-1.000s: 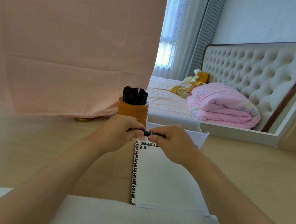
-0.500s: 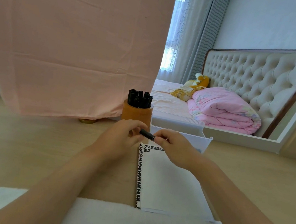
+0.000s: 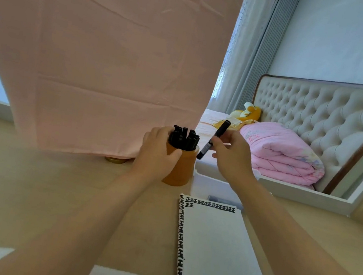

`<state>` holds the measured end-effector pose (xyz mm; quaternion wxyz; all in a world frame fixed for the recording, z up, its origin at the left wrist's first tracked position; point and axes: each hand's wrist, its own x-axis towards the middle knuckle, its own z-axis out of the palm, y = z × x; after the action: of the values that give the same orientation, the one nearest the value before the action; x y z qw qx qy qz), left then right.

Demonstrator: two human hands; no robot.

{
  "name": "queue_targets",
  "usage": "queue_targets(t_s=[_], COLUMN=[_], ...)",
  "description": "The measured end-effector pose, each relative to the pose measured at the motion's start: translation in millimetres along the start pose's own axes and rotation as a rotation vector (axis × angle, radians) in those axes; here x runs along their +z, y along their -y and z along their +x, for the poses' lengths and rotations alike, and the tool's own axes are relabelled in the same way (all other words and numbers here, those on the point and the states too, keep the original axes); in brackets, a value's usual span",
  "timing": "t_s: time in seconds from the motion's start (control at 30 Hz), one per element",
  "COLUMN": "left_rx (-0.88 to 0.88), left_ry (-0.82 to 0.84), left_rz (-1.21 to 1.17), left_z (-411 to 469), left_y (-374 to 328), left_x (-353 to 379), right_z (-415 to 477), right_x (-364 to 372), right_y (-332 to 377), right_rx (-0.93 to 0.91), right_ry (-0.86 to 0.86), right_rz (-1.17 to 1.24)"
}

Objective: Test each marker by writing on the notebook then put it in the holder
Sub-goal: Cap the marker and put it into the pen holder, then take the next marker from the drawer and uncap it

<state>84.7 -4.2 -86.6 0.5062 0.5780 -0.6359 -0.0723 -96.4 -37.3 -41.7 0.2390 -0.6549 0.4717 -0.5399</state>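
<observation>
One black marker (image 3: 213, 139), steeply tilted with its top leaning right, is pinched by the right hand (image 3: 231, 161); the orange cylindrical holder (image 3: 181, 168), holding roughly ten markers, is gripped by the left hand (image 3: 156, 155).

Orange holder (image 3: 179, 167), black marker (image 3: 213, 139)

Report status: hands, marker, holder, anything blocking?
Left hand gripping orange holder, already packed with markers. Right hand holds capped marker tilted beside holder's rim, not in. Notebook lies apart; only crowding obstructs.
</observation>
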Motion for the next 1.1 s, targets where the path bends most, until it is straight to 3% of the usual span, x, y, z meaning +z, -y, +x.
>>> queue_targets(t_s=[0.1,0.27,0.37,0.7,0.93,1.1], left_rx=[-0.04,-0.072,-0.09,-0.056,-0.064,-0.097], left_ry=[0.053,0.283,0.395,0.21,0.35,0.297], left_rz=[-0.019,0.006,-0.12,-0.261,-0.247,-0.317], left_z=[23.9,53.1,61.9,64.2,71.3,73.4], left_y=[-5.1,-3.4,1.2,15.9,6.6,7.9], left_x=[-2.9,-0.1,4.0,6.9,10.4,9.0], right_z=[17.9,31.7,35.8,51.4,51.4,58.3], right_x=[8.1,16.5,19.9,23.0,26.7,27.2], right_y=[1.7,-0.9,-2.2,2.8,-10.1,-8.5], right_rx=[-0.007,-0.01,-0.03,-0.122,-0.046,-0.056], right_ry=[-0.022,0.016,0.033,0.113,0.157,0.189], right_rz=[0.02,0.033,0.026,-0.088,-0.091,-0.11])
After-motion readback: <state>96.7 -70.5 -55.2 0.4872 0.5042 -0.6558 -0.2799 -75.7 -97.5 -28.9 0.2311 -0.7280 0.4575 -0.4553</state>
